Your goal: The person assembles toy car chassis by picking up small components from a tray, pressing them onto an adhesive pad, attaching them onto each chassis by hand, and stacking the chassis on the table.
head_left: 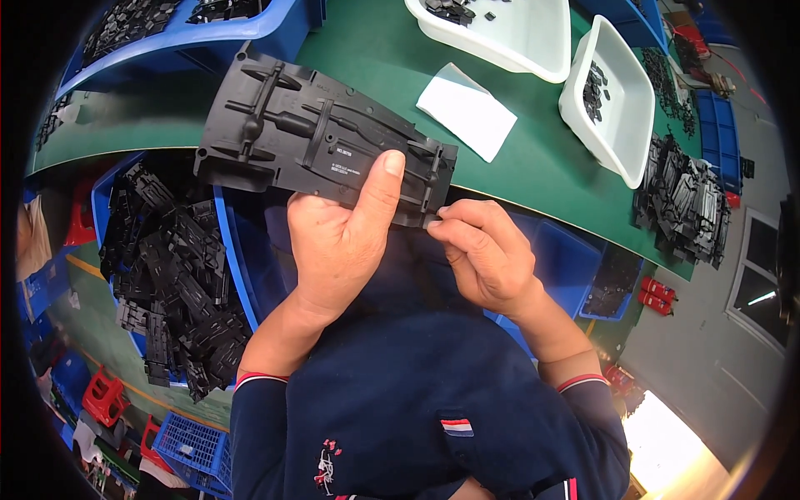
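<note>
A long black plastic toy car chassis (287,125) is held tilted over the near edge of the green table, its moulded axle and shaft shapes facing up. My left hand (346,225) grips it by its near side, the thumb lying on top and the fingers hidden beneath. At the chassis's right end, my right hand (492,254) is closed in a pinch, its fingertips against the near corner. Whether a small part sits between those fingertips cannot be made out.
Two white trays (575,108) with small black pieces stand on the green table (375,50), a white paper (468,112) nearby. Black chassis fill a blue crate (236,275) at my left. More black parts (683,200) are heaped at the table's right; another blue bin (283,25) stands far left.
</note>
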`<action>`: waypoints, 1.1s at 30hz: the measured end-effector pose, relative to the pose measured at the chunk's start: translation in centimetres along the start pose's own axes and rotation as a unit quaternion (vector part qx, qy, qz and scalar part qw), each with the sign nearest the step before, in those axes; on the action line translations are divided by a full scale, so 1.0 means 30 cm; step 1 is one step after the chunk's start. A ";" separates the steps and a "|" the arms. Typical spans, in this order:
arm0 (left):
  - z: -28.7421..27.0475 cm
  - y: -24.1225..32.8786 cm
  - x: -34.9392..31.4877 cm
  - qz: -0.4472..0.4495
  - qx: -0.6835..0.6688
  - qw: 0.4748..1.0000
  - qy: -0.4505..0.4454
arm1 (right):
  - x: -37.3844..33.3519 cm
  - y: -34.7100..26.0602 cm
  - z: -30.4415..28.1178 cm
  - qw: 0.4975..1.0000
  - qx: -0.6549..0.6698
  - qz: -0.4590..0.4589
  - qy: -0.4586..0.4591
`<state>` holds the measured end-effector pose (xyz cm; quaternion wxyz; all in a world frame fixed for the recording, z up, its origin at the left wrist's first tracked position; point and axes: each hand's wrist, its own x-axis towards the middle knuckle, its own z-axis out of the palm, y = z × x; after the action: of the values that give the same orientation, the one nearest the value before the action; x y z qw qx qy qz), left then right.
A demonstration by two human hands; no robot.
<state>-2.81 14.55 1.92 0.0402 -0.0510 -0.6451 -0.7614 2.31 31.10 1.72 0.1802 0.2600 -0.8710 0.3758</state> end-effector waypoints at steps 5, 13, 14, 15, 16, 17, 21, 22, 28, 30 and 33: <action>0.002 -0.001 -0.003 -0.016 -0.003 1.000 -0.008 | 0.006 -0.003 0.002 1.000 -0.009 -0.003 -0.001; 0.017 0.007 0.006 -0.031 -0.012 0.999 -0.015 | 0.011 0.009 0.004 0.999 -0.024 -0.023 0.012; 0.016 0.014 0.004 -0.051 -0.007 0.999 -0.001 | 0.018 0.013 0.004 0.999 -0.032 -0.036 0.019; 0.015 0.022 0.003 -0.070 -0.003 0.997 0.013 | 0.016 0.011 0.008 0.999 -0.025 -0.032 0.016; 0.019 0.023 0.006 -0.075 -0.006 0.997 0.022 | 0.016 0.012 0.009 0.999 -0.024 -0.036 0.021; 0.022 0.024 0.010 -0.084 -0.012 0.996 0.021 | 0.018 0.014 0.007 0.999 -0.021 -0.031 0.013; 0.016 0.008 0.024 -0.123 -0.015 0.992 -0.011 | 0.050 0.015 -0.052 0.999 0.029 0.039 -0.019; 0.014 0.005 0.026 -0.115 -0.018 0.993 -0.014 | 0.071 0.014 -0.078 0.994 0.076 0.083 -0.017; 0.028 -0.038 0.058 -0.129 -0.073 0.987 -0.052 | 0.296 0.235 -0.266 0.983 -0.060 0.159 0.073; 0.033 -0.059 0.065 -0.126 -0.084 0.987 -0.051 | 0.386 0.372 -0.265 0.970 -0.060 0.229 0.047; 0.043 -0.074 0.084 -0.145 -0.114 0.980 -0.067 | 0.489 0.551 -0.247 0.937 -0.160 0.307 -0.050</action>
<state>-5.55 16.20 0.29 -0.1205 -0.0121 -0.5555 -0.8226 -18.27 41.63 4.75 0.0520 -0.0342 -0.9650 0.2547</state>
